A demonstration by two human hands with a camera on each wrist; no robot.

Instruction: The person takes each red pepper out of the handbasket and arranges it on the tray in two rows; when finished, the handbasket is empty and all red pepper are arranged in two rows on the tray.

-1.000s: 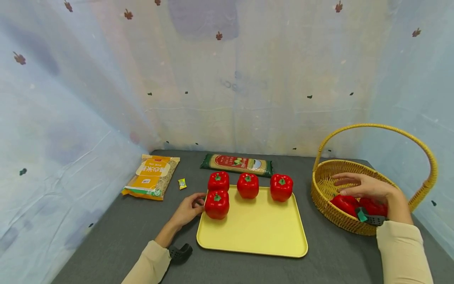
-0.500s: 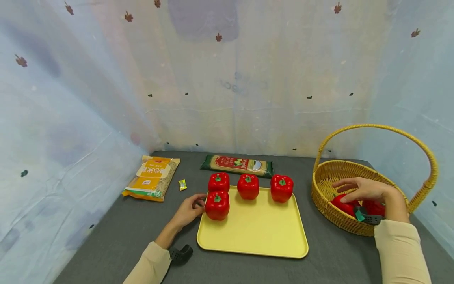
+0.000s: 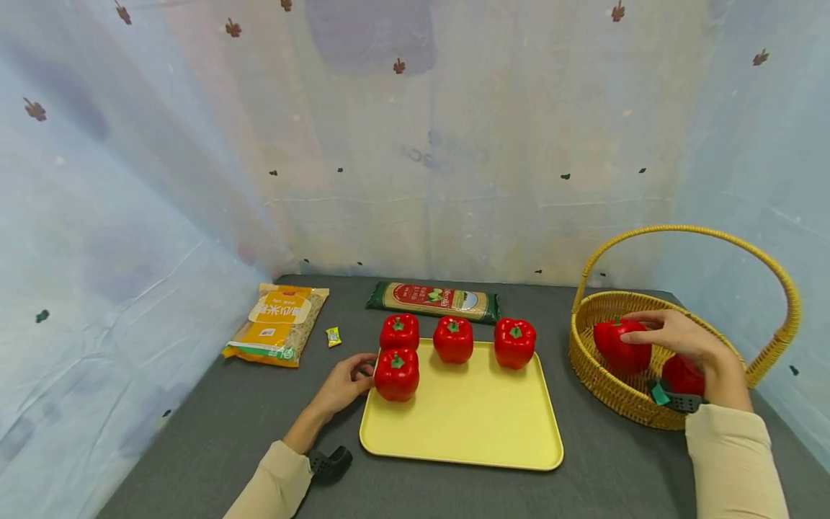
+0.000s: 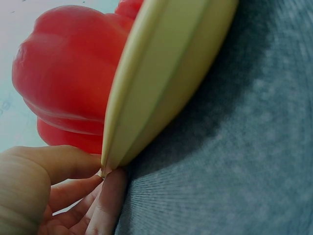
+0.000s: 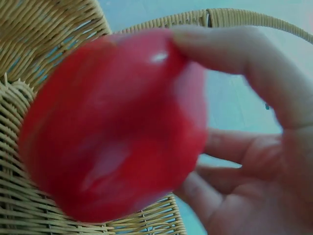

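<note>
My right hand (image 3: 681, 336) grips a red bell pepper (image 3: 621, 347) between thumb and fingers, inside the wicker basket (image 3: 609, 393). The right wrist view shows the held bell pepper (image 5: 112, 127) tilted, with wicker behind it. A second pepper (image 3: 682, 375) lies in the basket, partly covered by my wrist. At the left, my left hand (image 3: 344, 386) pinches the rim of the yellow tray (image 3: 480, 425); the left wrist view has thumb and fingers on the tray edge (image 4: 161, 93). Close by that hand is a pepper (image 3: 397, 376) on the tray.
Three more peppers stand along the tray's far side, among them one pepper (image 3: 515, 344) at its right corner. Behind lies a long green-ended packet (image 3: 433, 301). A yellow bag (image 3: 279, 324) and a small yellow wrapped candy (image 3: 333, 336) lie at left. The basket's tall handle (image 3: 687, 229) arches overhead.
My right hand has closed on a pepper in the basket and lifted it up, slightly to the left. The left hand and the tray have stayed put.
</note>
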